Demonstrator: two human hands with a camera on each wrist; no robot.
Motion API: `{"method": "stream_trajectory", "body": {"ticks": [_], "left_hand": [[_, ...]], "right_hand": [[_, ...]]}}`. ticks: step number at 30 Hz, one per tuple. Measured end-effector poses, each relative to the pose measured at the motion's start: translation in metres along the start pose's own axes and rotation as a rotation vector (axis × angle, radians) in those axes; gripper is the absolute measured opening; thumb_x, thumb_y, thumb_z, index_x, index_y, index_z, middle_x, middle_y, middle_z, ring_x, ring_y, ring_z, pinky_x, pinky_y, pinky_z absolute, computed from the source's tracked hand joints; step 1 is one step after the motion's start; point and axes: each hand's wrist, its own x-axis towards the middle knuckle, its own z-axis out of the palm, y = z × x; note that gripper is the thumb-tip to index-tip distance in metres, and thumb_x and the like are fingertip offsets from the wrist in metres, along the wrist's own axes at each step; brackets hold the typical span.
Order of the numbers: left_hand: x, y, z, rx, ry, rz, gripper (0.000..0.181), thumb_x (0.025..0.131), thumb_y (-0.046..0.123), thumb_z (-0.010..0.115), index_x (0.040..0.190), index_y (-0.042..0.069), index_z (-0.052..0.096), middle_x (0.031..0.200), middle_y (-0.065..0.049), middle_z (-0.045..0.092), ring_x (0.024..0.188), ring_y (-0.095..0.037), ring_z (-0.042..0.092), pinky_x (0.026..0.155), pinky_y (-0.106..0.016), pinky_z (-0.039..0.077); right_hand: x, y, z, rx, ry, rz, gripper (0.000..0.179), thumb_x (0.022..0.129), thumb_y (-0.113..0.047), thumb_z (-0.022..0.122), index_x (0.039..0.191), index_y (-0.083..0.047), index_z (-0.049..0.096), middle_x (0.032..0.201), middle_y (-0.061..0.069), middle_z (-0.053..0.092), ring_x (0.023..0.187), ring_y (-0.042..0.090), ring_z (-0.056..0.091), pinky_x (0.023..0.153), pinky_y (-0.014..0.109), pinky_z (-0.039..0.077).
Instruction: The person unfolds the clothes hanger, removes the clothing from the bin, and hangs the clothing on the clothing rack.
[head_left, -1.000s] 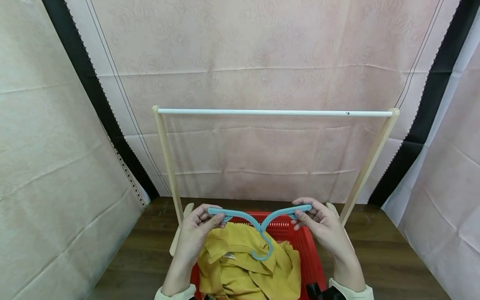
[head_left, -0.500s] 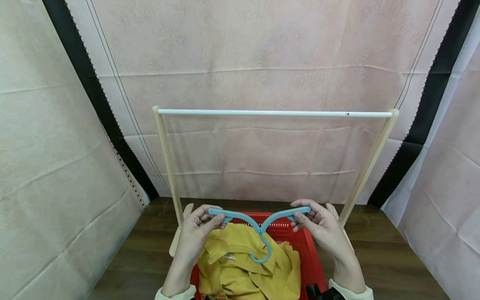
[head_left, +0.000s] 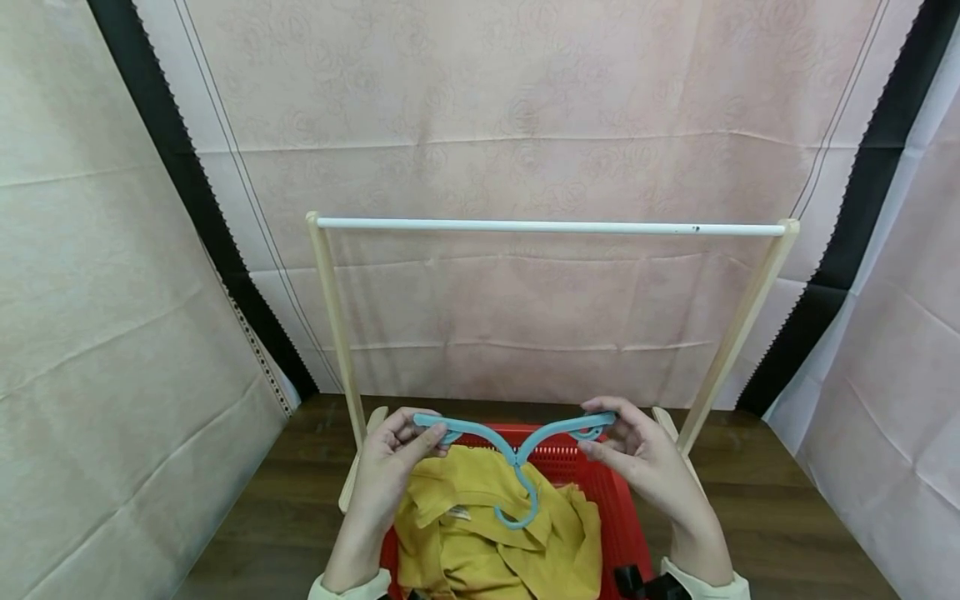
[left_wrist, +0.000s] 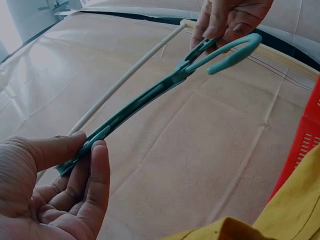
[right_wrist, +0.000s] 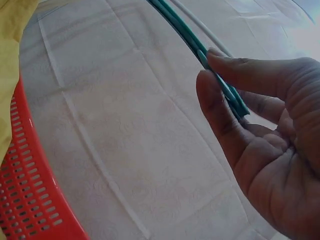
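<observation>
A light blue plastic clothes hanger (head_left: 481, 430) is held up in front of me, its hook (head_left: 533, 498) pointing down and toward me. My left hand (head_left: 393, 454) pinches one arm's end between thumb and fingers. At the opposite end, my right hand (head_left: 647, 454) has the tip between thumb and fingers, as the right wrist view shows on the hanger (right_wrist: 186, 39). Below the hook, a crumpled yellow garment (head_left: 495, 550) with a small white label (head_left: 459, 512) fills a red plastic basket (head_left: 628, 521); the hook overlaps it in the head view.
Behind the basket stands a rack with pale wooden side posts (head_left: 334, 317) and a white horizontal bar (head_left: 525, 225). Everything sits on a dark wooden table (head_left: 757, 508), enclosed by pale cloth walls (head_left: 525, 100) at the back and sides.
The hanger has shifted slightly left, its hook swinging a little left and down. My right thumb has slid lower on its end, while the left hand keeps its pinch.
</observation>
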Motion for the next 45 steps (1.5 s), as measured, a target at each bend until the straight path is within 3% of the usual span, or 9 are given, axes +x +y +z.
{"method": "stream_trajectory", "body": {"ticks": [5, 14, 15, 17, 21, 25, 31, 37, 45], "left_hand": [[0.000, 0.000, 0.001, -0.014, 0.025, -0.015, 0.030, 0.093, 0.014, 0.074, 0.111, -0.008, 0.063, 0.090, -0.012, 0.071, 0.077, -0.021, 0.070, 0.076, -0.037, 0.060], [-0.001, 0.001, 0.001, -0.036, 0.058, -0.081, 0.030, 0.093, 0.021, 0.075, 0.099, -0.005, 0.062, 0.082, -0.013, 0.072, 0.069, -0.022, 0.069, 0.071, -0.037, 0.060], [-0.001, 0.001, 0.001, -0.037, 0.057, -0.088, 0.030, 0.094, 0.022, 0.074, 0.098, -0.005, 0.061, 0.082, -0.013, 0.072, 0.069, -0.022, 0.069, 0.071, -0.037, 0.060], [0.000, 0.001, 0.000, -0.037, 0.044, -0.099, 0.030, 0.095, 0.023, 0.073, 0.096, -0.005, 0.060, 0.082, -0.012, 0.072, 0.070, -0.022, 0.069, 0.071, -0.037, 0.060], [0.000, -0.001, -0.001, -0.021, 0.003, -0.117, 0.030, 0.098, 0.025, 0.069, 0.095, -0.004, 0.060, 0.084, -0.014, 0.071, 0.073, -0.023, 0.069, 0.074, -0.038, 0.060], [0.000, -0.001, -0.004, 0.041, -0.022, -0.114, 0.031, 0.098, 0.027, 0.068, 0.098, -0.004, 0.064, 0.090, -0.017, 0.070, 0.079, -0.029, 0.070, 0.076, -0.039, 0.060], [-0.001, 0.000, -0.009, 0.235, -0.048, -0.022, 0.021, 0.095, 0.025, 0.071, 0.102, 0.006, 0.074, 0.100, -0.011, 0.071, 0.089, -0.028, 0.069, 0.077, -0.035, 0.059], [-0.001, -0.002, -0.014, 0.519, -0.037, 0.164, 0.008, 0.089, 0.028, 0.077, 0.097, 0.027, 0.077, 0.098, 0.008, 0.071, 0.083, -0.016, 0.061, 0.068, -0.025, 0.051], [-0.001, -0.004, -0.012, 0.764, 0.025, 0.387, 0.014, 0.085, 0.020, 0.080, 0.094, 0.031, 0.078, 0.093, 0.020, 0.065, 0.088, -0.007, 0.060, 0.067, -0.028, 0.052]], "right_hand": [[0.001, 0.003, -0.001, -0.102, -0.006, -0.089, 0.044, 0.086, 0.007, 0.075, 0.125, -0.005, 0.061, 0.121, 0.011, 0.058, 0.093, 0.025, 0.070, 0.076, 0.034, 0.060], [0.001, 0.004, -0.001, -0.312, 0.082, -0.193, 0.037, 0.084, 0.009, 0.077, 0.112, -0.015, 0.075, 0.111, -0.002, 0.068, 0.088, 0.012, 0.067, 0.072, 0.024, 0.057], [0.001, 0.004, -0.002, -0.331, 0.089, -0.206, 0.037, 0.083, 0.008, 0.077, 0.111, -0.016, 0.076, 0.109, -0.002, 0.069, 0.089, 0.011, 0.068, 0.080, 0.024, 0.054], [0.000, 0.004, -0.002, -0.373, 0.106, -0.232, 0.036, 0.082, 0.007, 0.078, 0.109, -0.017, 0.077, 0.106, -0.004, 0.072, 0.090, 0.009, 0.068, 0.100, 0.036, 0.041], [0.001, 0.004, -0.003, -0.428, 0.140, -0.274, 0.033, 0.083, 0.003, 0.079, 0.107, -0.020, 0.079, 0.101, -0.007, 0.075, 0.094, 0.007, 0.069, 0.101, 0.062, 0.016], [0.001, 0.003, -0.004, -0.430, 0.145, -0.276, 0.028, 0.083, 0.001, 0.079, 0.104, -0.018, 0.080, 0.099, -0.009, 0.075, 0.093, 0.007, 0.070, 0.104, 0.073, 0.014], [0.002, 0.004, -0.005, -0.445, 0.148, -0.297, 0.028, 0.083, 0.000, 0.080, 0.101, -0.021, 0.080, 0.097, -0.009, 0.075, 0.088, 0.008, 0.071, 0.095, 0.054, 0.024], [0.002, 0.004, -0.006, -0.449, 0.143, -0.255, 0.028, 0.084, -0.003, 0.080, 0.100, -0.026, 0.079, 0.097, -0.012, 0.074, 0.087, 0.007, 0.070, 0.088, 0.037, 0.023], [0.001, 0.007, -0.006, -0.453, 0.142, -0.237, 0.027, 0.085, -0.006, 0.080, 0.101, -0.029, 0.079, 0.099, -0.013, 0.074, 0.093, 0.008, 0.070, 0.101, 0.057, 0.022]]}}
